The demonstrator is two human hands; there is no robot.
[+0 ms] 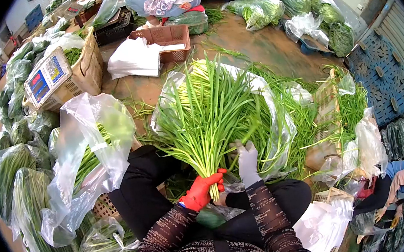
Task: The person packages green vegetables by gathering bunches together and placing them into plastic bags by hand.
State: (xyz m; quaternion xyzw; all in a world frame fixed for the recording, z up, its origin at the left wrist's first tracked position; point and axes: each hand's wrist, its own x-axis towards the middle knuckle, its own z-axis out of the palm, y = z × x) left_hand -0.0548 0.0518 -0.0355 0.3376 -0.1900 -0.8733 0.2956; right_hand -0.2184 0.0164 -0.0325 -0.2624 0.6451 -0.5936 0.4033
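The person's red-gloved left hand (200, 192) is curled tight; the grey-gloved right hand (248, 163) sits farther forward, loosely bent, both sleeved forearms (166, 230) angled inward.

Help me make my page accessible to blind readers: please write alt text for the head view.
A red-gloved left hand grips the base of a bunch of long green stalks, with a grey-gloved right hand close beside it. Loose greens and bagged greens lie around, and another person sits beyond a brown crate.
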